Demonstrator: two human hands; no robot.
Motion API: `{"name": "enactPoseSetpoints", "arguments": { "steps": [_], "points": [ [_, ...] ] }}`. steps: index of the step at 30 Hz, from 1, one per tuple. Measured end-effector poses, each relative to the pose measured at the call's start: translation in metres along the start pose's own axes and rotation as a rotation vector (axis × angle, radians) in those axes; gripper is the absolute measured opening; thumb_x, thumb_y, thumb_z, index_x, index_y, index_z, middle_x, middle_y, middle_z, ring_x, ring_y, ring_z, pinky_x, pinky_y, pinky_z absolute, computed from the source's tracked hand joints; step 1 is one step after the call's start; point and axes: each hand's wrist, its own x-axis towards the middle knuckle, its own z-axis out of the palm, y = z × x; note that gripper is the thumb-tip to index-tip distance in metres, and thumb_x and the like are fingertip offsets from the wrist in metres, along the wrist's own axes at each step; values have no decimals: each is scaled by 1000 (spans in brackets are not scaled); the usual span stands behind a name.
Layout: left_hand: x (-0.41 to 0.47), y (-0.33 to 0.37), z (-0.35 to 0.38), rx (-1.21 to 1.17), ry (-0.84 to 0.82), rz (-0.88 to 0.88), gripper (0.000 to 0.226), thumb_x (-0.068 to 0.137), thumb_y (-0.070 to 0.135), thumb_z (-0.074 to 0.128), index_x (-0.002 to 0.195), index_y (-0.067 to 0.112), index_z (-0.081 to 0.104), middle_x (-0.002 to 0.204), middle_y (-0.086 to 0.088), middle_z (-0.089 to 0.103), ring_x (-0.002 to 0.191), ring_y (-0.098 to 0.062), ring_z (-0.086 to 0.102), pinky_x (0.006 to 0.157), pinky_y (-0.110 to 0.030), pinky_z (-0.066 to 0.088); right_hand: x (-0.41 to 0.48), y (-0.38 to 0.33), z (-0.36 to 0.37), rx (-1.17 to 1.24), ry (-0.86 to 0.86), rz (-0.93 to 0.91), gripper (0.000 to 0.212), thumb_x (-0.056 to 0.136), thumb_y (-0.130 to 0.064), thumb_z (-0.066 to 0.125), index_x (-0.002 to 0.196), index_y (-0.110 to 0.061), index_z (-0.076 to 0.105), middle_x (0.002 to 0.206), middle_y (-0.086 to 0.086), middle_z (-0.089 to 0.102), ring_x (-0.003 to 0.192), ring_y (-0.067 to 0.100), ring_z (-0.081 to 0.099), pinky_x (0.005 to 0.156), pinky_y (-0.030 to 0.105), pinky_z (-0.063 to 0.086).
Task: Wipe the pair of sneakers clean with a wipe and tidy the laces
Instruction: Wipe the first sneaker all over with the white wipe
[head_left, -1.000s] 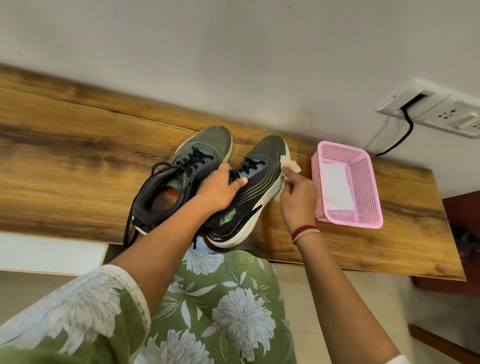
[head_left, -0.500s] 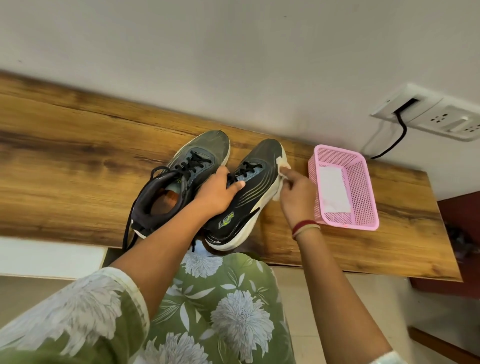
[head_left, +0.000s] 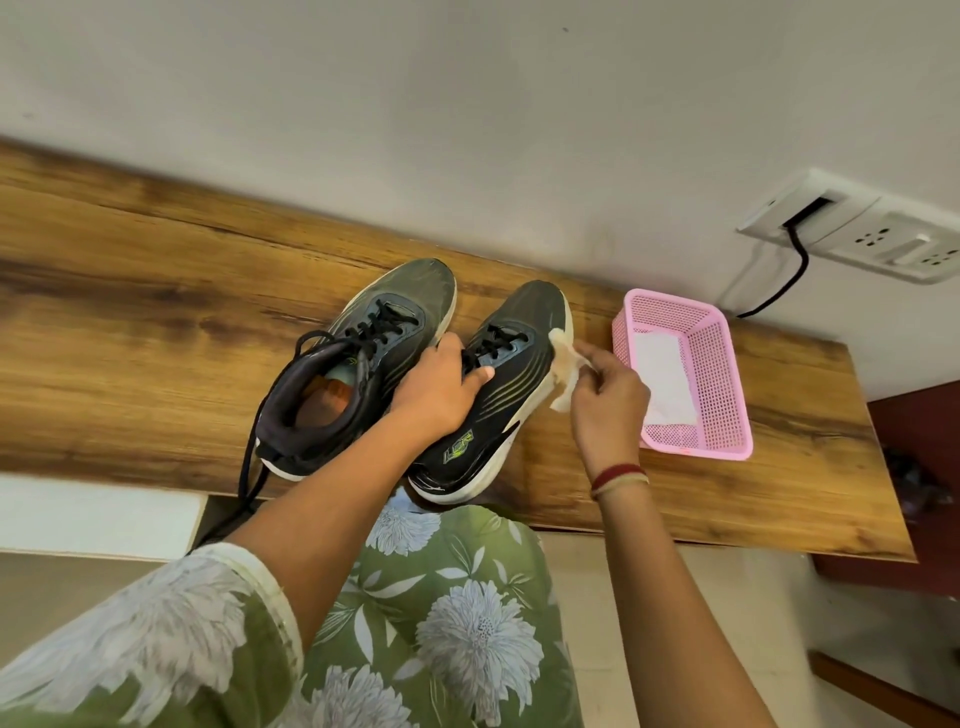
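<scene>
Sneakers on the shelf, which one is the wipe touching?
The sneaker nearer the pink basket; the right hand holds the wipe against its sole edge.

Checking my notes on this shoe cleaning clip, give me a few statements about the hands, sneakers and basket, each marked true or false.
1. The right hand pinches a wipe against the sneaker nearer the pink basket. True.
2. The basket is empty. False: a white sheet lies in it.
3. The other sneaker has a lace hanging over the table edge. True.
4. The left hand lies flat on the table. False: it grips the first sneaker.
</scene>
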Motion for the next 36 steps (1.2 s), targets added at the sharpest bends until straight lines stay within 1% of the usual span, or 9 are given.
{"name": "enactPoseSetpoints", "arguments": {
  "steps": [4, 9, 11, 15, 20, 26, 29, 33, 36],
  "points": [
    [0, 2, 1, 25, -3, -4, 41, 93, 45, 49, 116, 12, 41, 117, -16, 51, 106, -37, 53, 82, -43, 43, -1, 7, 17, -102, -39, 14, 32, 88, -5, 53, 116, -14, 65, 111, 7, 67, 99, 24, 60, 92, 42, 50],
    [-1, 3, 3, 43, 14, -4, 38, 93, 44, 50, 113, 12, 41, 116, -16, 51, 105, -37, 53, 77, -40, 40, -57, 11, 22, -57, -72, 35, 33, 86, -1, 55, 113, -15, 67, 104, 2, 68, 92, 15, 60, 88, 28, 49],
    [0, 2, 3, 37, 11, 2, 38, 93, 45, 50, 112, 13, 41, 115, -16, 51, 105, -36, 53, 78, -41, 41, -58, 10, 12, 202, -106, 159, 30, 86, 3, 55, 108, -15, 68, 105, -1, 67, 90, 5, 60, 79, 13, 48],
    [1, -1, 0, -1, -11, 4, 39, 93, 45, 50, 112, 13, 42, 114, -15, 52, 104, -35, 53, 79, -40, 41, -16, 8, -19, 885, 8, 549, 19, 93, -3, 49, 100, -13, 63, 93, 5, 65, 66, 9, 60, 44, 14, 45],
    [4, -3, -1, -25, -24, 8, 39, 93, 45, 50, 113, 12, 42, 112, -14, 52, 102, -33, 53, 77, -38, 41, 15, 7, -30, 1316, -155, 914, 9, 89, -10, 51, 96, -8, 54, 84, 10, 60, 54, 11, 49, 40, 14, 37],
    [7, -8, -4, -92, -53, 22, 31, 93, 43, 51, 100, 16, 39, 99, -9, 50, 96, -30, 52, 74, -37, 39, 16, 1, -26, 1179, -246, 827, 6, 87, -12, 60, 93, -10, 58, 74, 7, 68, 63, 13, 56, 42, 17, 43],
    [7, -9, -5, -103, -54, 25, 30, 93, 42, 51, 98, 16, 38, 97, -8, 49, 91, -27, 50, 72, -35, 37, 30, 3, -22, 993, -153, 663, 8, 90, -10, 58, 96, -12, 62, 92, 9, 70, 93, 25, 64, 76, 35, 57],
    [8, -10, -4, -102, -52, 32, 30, 93, 43, 52, 99, 16, 39, 97, -8, 50, 90, -26, 50, 72, -34, 36, 47, 6, -13, 266, 170, 227, 18, 87, -9, 60, 103, -9, 69, 103, 10, 68, 98, 23, 62, 88, 33, 50],
    [8, -10, -4, -97, -50, 30, 30, 93, 42, 51, 99, 16, 38, 95, -8, 48, 89, -25, 49, 72, -34, 36, 45, 1, 1, -129, 120, -124, 29, 87, -2, 53, 112, -10, 66, 109, 11, 67, 99, 24, 60, 86, 28, 44]
  ]
}}
